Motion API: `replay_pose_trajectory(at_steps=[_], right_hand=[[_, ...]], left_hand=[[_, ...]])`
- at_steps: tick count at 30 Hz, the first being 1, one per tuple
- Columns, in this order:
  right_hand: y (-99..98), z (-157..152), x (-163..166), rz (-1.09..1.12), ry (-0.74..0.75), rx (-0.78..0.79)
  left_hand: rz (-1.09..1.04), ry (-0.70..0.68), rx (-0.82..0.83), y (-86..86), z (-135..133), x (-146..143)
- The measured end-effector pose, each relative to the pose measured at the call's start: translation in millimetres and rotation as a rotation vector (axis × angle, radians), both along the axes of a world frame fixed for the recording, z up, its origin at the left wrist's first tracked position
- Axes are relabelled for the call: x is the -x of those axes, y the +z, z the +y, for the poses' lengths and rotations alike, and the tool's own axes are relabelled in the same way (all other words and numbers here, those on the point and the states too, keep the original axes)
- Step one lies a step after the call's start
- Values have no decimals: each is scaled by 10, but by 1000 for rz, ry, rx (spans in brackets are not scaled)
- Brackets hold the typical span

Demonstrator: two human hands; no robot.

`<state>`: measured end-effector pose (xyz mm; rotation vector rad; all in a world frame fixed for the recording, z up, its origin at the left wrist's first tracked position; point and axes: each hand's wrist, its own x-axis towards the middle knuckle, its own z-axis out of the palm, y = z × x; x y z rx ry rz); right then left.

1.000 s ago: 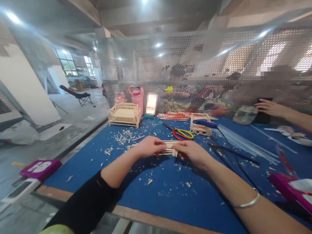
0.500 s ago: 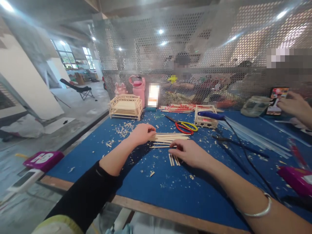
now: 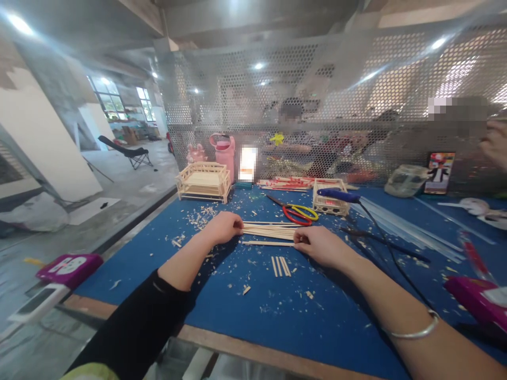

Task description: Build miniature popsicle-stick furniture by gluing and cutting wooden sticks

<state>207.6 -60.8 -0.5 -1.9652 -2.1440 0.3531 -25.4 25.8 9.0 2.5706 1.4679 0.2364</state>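
Observation:
A bundle of thin wooden sticks lies crosswise on the blue table, between my two hands. My left hand is closed around the bundle's left end. At the right end, my right hand has its fingers curled in and closed on the sticks. One separate stick lies just below the bundle, its right end by my right fingertips. Nearer to me, several short stick pieces lie side by side. Scissors with one red and one yellow handle rest just behind the bundle.
A small wooden stick-built model stands at the back left, a smaller frame at the back right. On that frame rests a blue-handled tool with a cord. Glue sticks, pliers and a phone are to the right.
My right hand has moved right, off the short pieces and onto the right end of the sticks. The sticks are gathered closer together. A co-worker's hand has drawn back from the phone.

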Motion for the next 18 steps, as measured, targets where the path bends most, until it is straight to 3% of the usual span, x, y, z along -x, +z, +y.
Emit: replay_pose_trajectory(at_steps=[5,8,11,18], right_hand=[[81,-48,-33,54,33,-49],[104,-105,34,245,190,83],[82,-144,148,288,283,173],[56,-67,186,163,135,-87]], left_hand=[[-22,23,-10,29,-41,-13],[-37,45,-43,39,-76,-12],[-39,40,-49,32,-102,-23],[-108,17,-50,67,-149,-71]])
